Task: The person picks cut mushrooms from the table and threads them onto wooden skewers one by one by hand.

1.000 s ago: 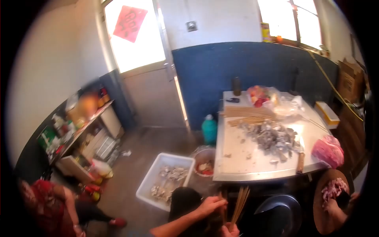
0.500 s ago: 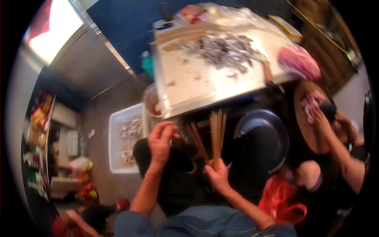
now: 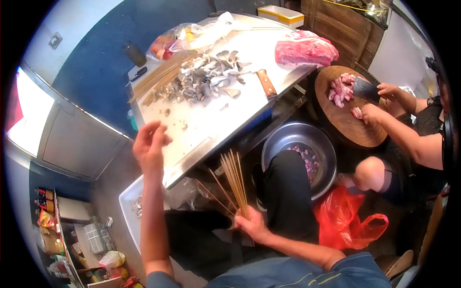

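My right hand is wrapped round the lower part of a bundle of thin wooden skewers above my lap. Most of the sticks stand close together, while a couple splay out to the left. My left hand is raised by the near left edge of the white table, its fingers loosely bent and apart, with nothing visible in them. Farther in on the tabletop lies a heap of grey oyster mushrooms. More long skewers lie along the heap's left side.
A wooden-handled knife and raw meat lie on the table. A metal basin holds small meat pieces. At right, a person cuts meat with a cleaver on a round board. A red bag and white tub flank my legs.
My view has swung right and up. My left hand has risen from beside my knee towards the table, and its fingers have loosened. The right hand still holds the skewers.
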### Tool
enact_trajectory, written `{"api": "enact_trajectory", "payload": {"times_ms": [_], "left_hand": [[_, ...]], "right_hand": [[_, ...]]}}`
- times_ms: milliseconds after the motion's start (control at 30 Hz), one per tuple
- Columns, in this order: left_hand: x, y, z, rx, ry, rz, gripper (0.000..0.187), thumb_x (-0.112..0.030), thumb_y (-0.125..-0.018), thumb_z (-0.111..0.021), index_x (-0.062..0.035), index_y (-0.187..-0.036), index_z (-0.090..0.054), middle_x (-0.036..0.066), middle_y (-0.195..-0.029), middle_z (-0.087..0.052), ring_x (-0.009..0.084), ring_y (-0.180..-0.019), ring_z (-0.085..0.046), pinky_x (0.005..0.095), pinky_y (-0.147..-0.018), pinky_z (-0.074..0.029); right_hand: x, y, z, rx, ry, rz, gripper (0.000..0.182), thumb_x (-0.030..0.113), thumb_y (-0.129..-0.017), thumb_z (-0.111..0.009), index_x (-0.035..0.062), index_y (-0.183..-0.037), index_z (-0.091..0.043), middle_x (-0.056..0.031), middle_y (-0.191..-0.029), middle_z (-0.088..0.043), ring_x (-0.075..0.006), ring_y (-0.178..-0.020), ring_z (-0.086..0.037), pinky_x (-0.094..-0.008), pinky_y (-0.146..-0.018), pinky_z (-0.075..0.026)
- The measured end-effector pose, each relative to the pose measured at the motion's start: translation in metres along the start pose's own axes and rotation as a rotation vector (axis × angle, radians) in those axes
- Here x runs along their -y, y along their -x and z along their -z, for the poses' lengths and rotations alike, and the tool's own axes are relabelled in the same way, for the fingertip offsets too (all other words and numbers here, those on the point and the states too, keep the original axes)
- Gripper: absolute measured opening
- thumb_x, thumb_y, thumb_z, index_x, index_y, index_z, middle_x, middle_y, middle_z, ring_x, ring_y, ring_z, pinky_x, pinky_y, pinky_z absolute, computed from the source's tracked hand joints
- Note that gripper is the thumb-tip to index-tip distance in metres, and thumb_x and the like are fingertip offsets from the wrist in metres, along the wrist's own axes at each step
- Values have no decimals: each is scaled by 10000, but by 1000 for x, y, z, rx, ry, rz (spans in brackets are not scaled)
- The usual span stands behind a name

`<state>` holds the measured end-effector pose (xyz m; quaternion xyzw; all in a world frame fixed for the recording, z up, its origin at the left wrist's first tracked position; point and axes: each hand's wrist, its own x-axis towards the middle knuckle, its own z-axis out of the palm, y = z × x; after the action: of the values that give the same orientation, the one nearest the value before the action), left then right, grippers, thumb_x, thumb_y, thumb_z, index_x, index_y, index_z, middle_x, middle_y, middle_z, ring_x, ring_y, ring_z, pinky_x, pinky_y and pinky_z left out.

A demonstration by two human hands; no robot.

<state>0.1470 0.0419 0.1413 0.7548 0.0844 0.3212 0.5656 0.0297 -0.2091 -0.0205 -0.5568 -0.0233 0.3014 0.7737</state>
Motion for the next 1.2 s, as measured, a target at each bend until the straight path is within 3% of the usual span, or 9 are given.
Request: {"api": "enact_trajectory", "payload": {"times_ms": [200, 233, 333, 400, 500, 767, 967, 1033, 1200], "left_hand": [[44, -73, -75, 229, -145, -223, 122, -39, -850, -625, -2, -963, -648, 59, -830, -643, 99, -673, -595, 229, -591, -475], [38, -79, -90, 214, -338, -397, 121, -19, -812, -628, -21, -929, -662, 85, -827, -631, 146, -666, -594, 264, -603, -481], [50, -102, -123, 295, -469, -488, 122, -29, -764, -632, -29, -883, -662, 113, -839, -600, 230, -718, -601, 332, -655, -495], [54, -110, -139, 301, -794, -693, 124, -60, -729, -639, -28, -847, -656, 124, -847, -571, 294, -808, -595, 394, -713, -494], [56, -121, -156, 307, -1030, -713, 124, -87, -718, -645, -21, -822, -658, 132, -894, -573, 304, -894, -591, 419, -745, -492], [59, -114, -147, 345, -1066, -669, 104, -12, -722, -559, -16, -768, -652, 129, -893, -585, 294, -935, -564, 407, -781, -470], [40, -78, -97, 200, -1007, -755, 113, -15, -720, -565, -23, -823, -610, 141, -835, -588, 314, -833, -581, 427, -711, -476], [49, -63, -78, 217, -1059, -579, 127, -4, -717, -561, -31, -839, -581, 148, -784, -575, 340, -747, -581, 442, -658, -474], [69, -38, -42, 280, -979, -561, 80, -24, -747, -575, -28, -799, -515, 160, -759, -542, 361, -752, -564, 448, -643, -456]], "right_hand": [[0, -2, 3, -20, -39, -66, 158, 149, -883, -585, 15, -963, -559, -20, -726, -601, -90, -658, -555, -245, -602, -454], [0, -3, 4, -27, -35, -75, 158, 155, -883, -589, 16, -955, -563, -17, -722, -603, -87, -653, -553, -242, -599, -450], [2, -3, 3, -39, -23, -90, 161, 165, -881, -594, 18, -944, -578, -14, -718, -610, -82, -654, -555, -240, -596, -449], [-2, -3, 5, -28, -16, -88, 171, 177, -883, -593, 19, -949, -585, -16, -724, -616, -80, -666, -562, -238, -604, -451], [-3, -4, 6, -28, -77, -112, 173, 179, -887, -589, 20, -951, -582, -16, -726, -612, -81, -662, -557, -234, -604, -446], [-5, -3, 8, 4, -137, -125, 181, 182, -894, -578, 16, -965, -574, -19, -732, -606, -84, -660, -549, -231, -598, -439], [-2, 0, 8, 14, -81, -119, 181, 185, -896, -573, 17, -965, -574, -24, -737, -609, -97, -669, -559, -246, -614, -452], [-4, 1, 7, 23, -77, -111, 174, 178, -897, -572, 18, -966, -574, -25, -738, -610, -100, -672, -562, -250, -618, -456], [-3, 2, 5, 37, -94, -66, 135, 149, -902, -564, 25, -956, -570, -22, -720, -603, -94, -654, -553, -244, -607, -453]]}}
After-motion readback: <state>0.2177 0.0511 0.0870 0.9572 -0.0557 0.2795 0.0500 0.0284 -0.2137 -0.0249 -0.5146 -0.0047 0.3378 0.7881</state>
